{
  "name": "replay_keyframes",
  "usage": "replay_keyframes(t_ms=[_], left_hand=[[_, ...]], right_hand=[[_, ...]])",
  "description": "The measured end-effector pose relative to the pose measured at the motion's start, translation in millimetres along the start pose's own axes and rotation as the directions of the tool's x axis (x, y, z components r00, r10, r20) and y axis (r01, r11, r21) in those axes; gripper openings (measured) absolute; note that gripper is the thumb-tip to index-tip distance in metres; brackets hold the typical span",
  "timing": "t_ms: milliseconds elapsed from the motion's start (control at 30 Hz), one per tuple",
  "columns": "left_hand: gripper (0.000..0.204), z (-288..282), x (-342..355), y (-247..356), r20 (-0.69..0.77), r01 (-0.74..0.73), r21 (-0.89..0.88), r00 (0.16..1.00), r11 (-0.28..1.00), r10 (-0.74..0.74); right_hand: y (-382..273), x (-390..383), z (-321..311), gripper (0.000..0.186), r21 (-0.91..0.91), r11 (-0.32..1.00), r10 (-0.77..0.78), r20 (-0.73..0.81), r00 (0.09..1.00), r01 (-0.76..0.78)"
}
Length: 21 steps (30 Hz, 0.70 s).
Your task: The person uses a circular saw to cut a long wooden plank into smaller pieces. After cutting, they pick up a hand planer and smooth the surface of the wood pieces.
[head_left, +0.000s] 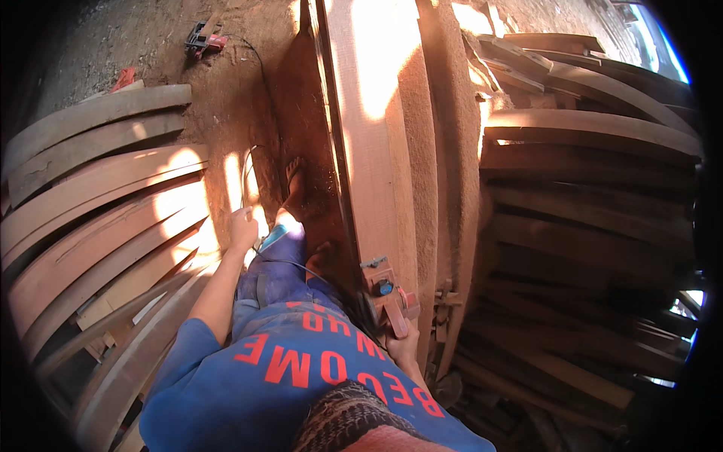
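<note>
My right hand (403, 343) is wrapped round the rear handle of a dusty reddish power tool, apparently a circular saw (385, 290) with a blue knob on top. The saw rests on the near end of a long, pale wooden beam (376, 181), along its left edge. Out to the left, my left hand (242, 228) is closed round a dark power cord (290, 262). From that hand the cord runs across my legs toward the saw, and a loop of it rises beyond my fingers. The saw's underside and blade are hidden.
Curved timber pieces (98, 196) are stacked along the left. More curved planks (587, 128) fill the right side. Sawdust covers a beam (422, 151) beside the long one. Another red power tool (205, 41) lies on the ground at the far left, with a cord trailing from it.
</note>
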<state>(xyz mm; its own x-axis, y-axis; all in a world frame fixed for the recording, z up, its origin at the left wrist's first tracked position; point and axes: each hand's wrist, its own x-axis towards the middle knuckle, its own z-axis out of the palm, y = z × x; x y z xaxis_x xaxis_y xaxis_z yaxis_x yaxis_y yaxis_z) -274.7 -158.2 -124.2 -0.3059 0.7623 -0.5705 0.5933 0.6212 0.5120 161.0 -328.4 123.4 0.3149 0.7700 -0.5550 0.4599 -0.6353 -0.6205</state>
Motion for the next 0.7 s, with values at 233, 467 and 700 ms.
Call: replay_keyframes(t_ms=[233,467,700], left_hand=[[0.048,7,-5,16,0.027,0.012,-0.056,1.0,0.998,-0.011],[0.052,-18,37,25,-0.046,0.08,-0.166,0.995,0.983,-0.089],[0.053,-47,89,53,0.14,0.278,-0.399,0.96,0.874,-0.242]], right_hand=[[-60,95,21,0.01,0.011,0.989,-0.145,-0.08,0.986,0.146],[-204,277,52,0.013,0.04,0.946,-0.314,-0.13,0.94,0.322],[-386,450,89,0.055,-0.245,0.794,-0.588,-0.076,0.805,0.557]])
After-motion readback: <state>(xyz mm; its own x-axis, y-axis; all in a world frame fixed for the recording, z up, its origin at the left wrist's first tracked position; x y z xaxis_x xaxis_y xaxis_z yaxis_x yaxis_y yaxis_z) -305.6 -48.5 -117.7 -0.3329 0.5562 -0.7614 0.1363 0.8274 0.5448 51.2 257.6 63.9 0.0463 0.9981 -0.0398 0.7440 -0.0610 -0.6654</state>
